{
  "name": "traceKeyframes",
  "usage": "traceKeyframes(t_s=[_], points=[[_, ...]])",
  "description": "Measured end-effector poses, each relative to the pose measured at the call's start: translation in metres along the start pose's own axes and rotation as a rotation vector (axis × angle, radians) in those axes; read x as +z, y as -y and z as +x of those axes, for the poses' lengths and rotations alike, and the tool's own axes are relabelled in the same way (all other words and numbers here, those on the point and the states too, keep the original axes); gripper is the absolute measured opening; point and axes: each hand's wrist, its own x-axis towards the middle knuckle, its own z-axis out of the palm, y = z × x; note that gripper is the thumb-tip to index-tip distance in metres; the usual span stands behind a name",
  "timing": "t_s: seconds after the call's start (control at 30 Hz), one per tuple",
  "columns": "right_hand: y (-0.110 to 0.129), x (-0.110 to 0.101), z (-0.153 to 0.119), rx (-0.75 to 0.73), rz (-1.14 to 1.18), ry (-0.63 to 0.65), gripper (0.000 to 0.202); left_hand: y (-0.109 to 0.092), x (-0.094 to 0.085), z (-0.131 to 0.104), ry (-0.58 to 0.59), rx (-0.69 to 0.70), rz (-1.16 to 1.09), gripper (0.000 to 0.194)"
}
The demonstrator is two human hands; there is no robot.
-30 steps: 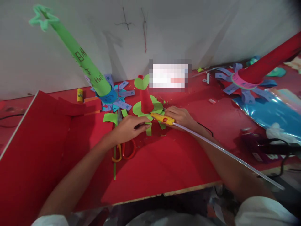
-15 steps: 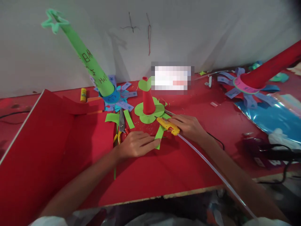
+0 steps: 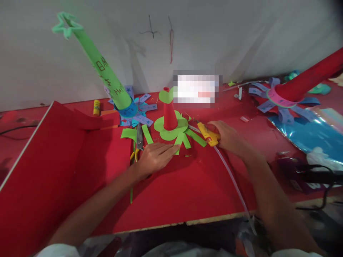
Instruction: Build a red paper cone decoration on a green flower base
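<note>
A small red paper cone (image 3: 170,116) stands upright on a green scalloped base (image 3: 167,135), with a green heart shape (image 3: 165,96) near its top. Green paper strips (image 3: 198,137) fan out from the base's front right edge. My left hand (image 3: 155,157) is closed, its fingertips holding the end of one green strip (image 3: 178,142). To the right of the base, my right hand (image 3: 225,137) is wrapped round a yellow glue gun (image 3: 208,134); a long clear glue stick (image 3: 232,175) trails from its back.
Scissors (image 3: 139,137) and loose green strips (image 3: 147,134) lie left of the base. A tall green tube (image 3: 107,73) leans back left, beside a yellow glue stick tube (image 3: 97,107). Red board (image 3: 48,153) stands at left; a red cone (image 3: 308,80) and blue film (image 3: 305,134) are right.
My right hand has moved the glue gun right, away from the base. My left hand has shifted the green strip slightly up, towards the base's edge.
</note>
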Motion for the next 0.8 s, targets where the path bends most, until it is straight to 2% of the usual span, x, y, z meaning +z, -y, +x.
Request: traceKeyframes(t_s=[0.2,0.3,0.37,0.47,0.53,0.6,0.67,0.7,0.8], points=[[-0.031,-0.008,-0.003,0.132,0.013,0.008,0.082,0.000,-0.001,0.001,0.034,-0.014,0.049,0.025],[-0.029,-0.022,-0.001,0.092,0.015,0.051,0.073,0.000,-0.001,0.000,0.044,-0.038,0.063,0.024],[-0.012,-0.031,0.006,0.037,0.031,0.013,0.055,0.000,-0.001,0.000,0.031,-0.056,0.064,0.023],[0.037,-0.032,0.021,0.037,0.168,-0.117,0.030,0.000,0.001,-0.002,0.013,-0.110,0.057,0.026],[0.074,-0.020,0.031,0.124,0.394,-0.142,0.023,0.001,0.001,-0.003,-0.002,-0.150,0.049,0.032],[0.104,0.000,0.039,0.150,0.649,-0.076,0.025,0.001,0.002,-0.003,-0.011,-0.169,0.053,0.038],[0.121,0.022,0.043,0.187,0.812,-0.067,0.027,0.001,0.002,-0.003,0.003,-0.168,0.062,0.040],[0.124,0.032,0.045,0.208,0.874,-0.102,0.030,0.000,0.003,-0.002,0.023,-0.164,0.062,0.038],[0.124,0.054,0.045,0.250,1.033,-0.136,0.037,-0.001,0.005,-0.002,0.083,-0.143,0.029,0.033]])
